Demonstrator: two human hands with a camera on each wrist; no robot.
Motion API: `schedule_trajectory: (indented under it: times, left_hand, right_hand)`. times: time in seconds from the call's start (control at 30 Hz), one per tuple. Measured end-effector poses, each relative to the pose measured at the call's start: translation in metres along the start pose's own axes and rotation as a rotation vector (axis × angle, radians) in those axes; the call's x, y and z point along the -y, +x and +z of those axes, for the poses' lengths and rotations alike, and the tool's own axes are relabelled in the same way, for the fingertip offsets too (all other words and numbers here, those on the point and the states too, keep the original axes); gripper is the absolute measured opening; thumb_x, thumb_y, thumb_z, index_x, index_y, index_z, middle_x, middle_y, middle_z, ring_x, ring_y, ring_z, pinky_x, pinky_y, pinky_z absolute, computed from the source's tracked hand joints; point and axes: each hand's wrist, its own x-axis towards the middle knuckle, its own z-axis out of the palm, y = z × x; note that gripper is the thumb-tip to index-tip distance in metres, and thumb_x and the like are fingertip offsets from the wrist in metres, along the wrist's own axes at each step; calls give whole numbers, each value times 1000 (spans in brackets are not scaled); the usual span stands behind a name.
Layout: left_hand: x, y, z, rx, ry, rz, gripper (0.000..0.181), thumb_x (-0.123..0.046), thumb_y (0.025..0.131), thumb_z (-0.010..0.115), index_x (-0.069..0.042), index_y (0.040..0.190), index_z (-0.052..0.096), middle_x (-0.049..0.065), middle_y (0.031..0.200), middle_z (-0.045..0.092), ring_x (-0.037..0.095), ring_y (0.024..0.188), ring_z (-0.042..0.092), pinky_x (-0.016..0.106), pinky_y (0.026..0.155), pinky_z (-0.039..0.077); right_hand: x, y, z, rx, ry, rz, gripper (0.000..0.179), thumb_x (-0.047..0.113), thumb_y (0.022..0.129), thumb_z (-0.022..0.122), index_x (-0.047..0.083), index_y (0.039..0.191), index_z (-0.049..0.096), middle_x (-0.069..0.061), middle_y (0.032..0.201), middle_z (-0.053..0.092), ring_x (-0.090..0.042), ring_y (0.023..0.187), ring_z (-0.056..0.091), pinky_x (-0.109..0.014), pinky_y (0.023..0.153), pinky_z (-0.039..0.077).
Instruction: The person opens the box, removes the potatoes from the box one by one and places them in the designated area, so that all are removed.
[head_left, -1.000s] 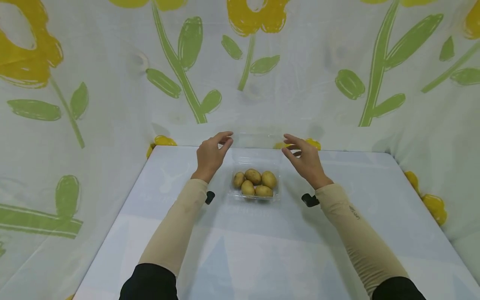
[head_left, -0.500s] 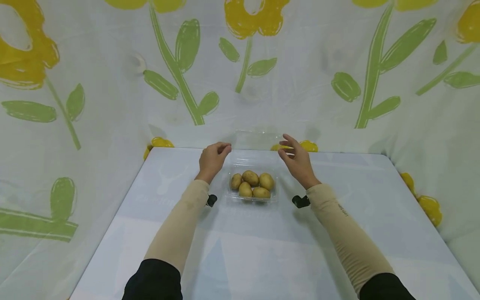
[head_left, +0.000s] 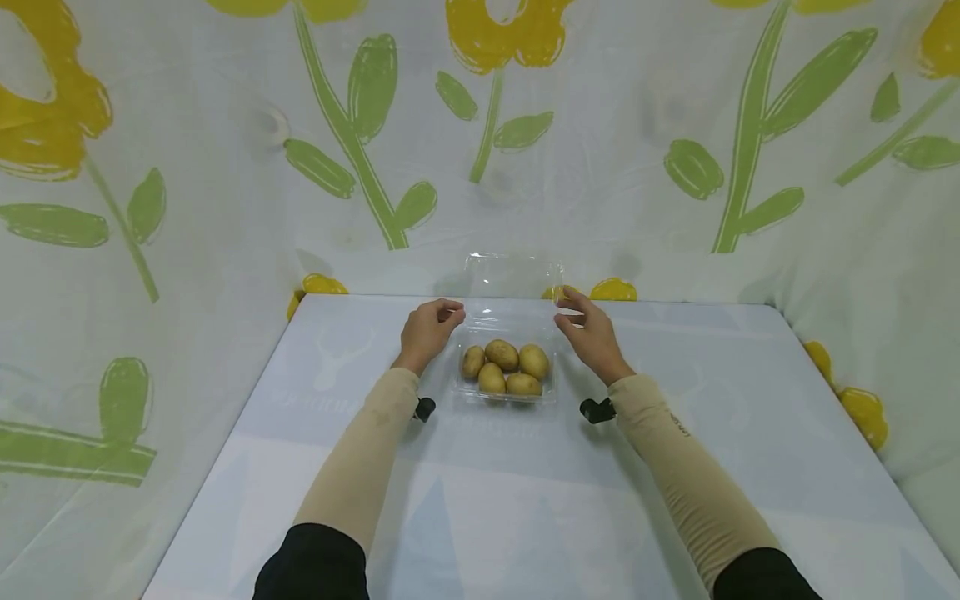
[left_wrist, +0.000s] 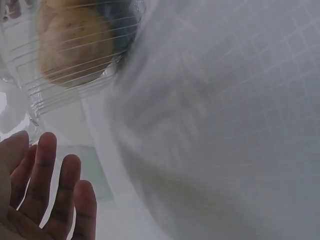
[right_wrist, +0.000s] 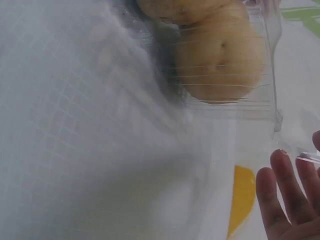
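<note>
Five potatoes [head_left: 507,369] in a clear clamshell box [head_left: 508,398] mid-table [head_left: 480,500], lid [head_left: 514,277] raised behind: seen whole from the head only. From each wrist, just one potato close through ribbed plastic, plus fingertips. Left hand [head_left: 427,332] and right hand [head_left: 590,329] apart, flanking the box's far corners, fingers loosely curled; contact with the lid unclear.

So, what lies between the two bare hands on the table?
In the head view, the clear plastic clamshell box of potatoes lies between the left hand and right hand.
</note>
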Motion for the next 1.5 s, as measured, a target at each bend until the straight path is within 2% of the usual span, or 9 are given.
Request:
schedule_trajectory:
  times: [0.2,0.33,0.5,0.6,0.8,1.03,1.23,1.5]
  left_hand:
    - [2,-2,2,9,-6,-6,28,-31,100,67,-16,123,73,3,110,76,23,105,69,45,90,53]
    - [5,-2,3,31,1,4,33,-33,102,64,-14,127,72,2,108,77,23,106,70,45,91,54]
    - [8,-3,4,82,15,16,39,-35,104,59,-11,132,68,2,106,77,24,110,68,45,95,51]
    - [9,-3,4,98,25,23,41,-37,104,58,-11,134,67,1,106,77,24,112,67,45,95,50]
    - [8,-3,4,106,38,26,41,-38,104,57,-11,135,67,1,107,77,25,112,67,45,95,50]
    - [7,-5,-2,84,44,-7,47,-44,103,56,-15,139,63,6,125,70,27,115,65,48,98,49]
    - [10,-11,-11,67,40,-27,48,-45,103,55,-16,142,61,5,129,69,25,113,66,48,98,48]
    - [10,-23,-19,75,131,39,52,-48,103,54,-15,142,59,5,129,67,25,111,65,46,92,52]
  right_hand:
    - [-4,-3,3,40,41,64,54,12,102,61,4,153,44,-15,141,60,-37,112,66,-42,89,57]
    - [-6,-5,4,75,28,91,53,13,104,58,3,154,42,-15,142,59,-35,113,66,-42,91,56]
    - [-8,-8,5,162,35,195,54,16,105,51,2,156,38,-17,143,56,-33,116,64,-41,95,56]
    - [-8,-9,5,187,34,234,55,19,105,50,2,156,36,-17,142,57,-32,117,63,-40,95,56]
    - [-4,-9,4,198,19,224,56,20,105,51,1,156,36,-19,141,57,-33,115,63,-42,95,56]
    - [-5,-13,-4,216,-21,209,54,19,106,51,2,156,37,-19,146,54,-35,119,62,-43,96,55]
    - [-9,-18,-16,192,-55,197,52,20,106,54,4,154,41,-19,145,53,-37,121,60,-47,97,54]
    - [-11,-26,-28,164,-111,193,52,25,105,55,8,153,42,-16,146,53,-38,125,58,-50,97,53]
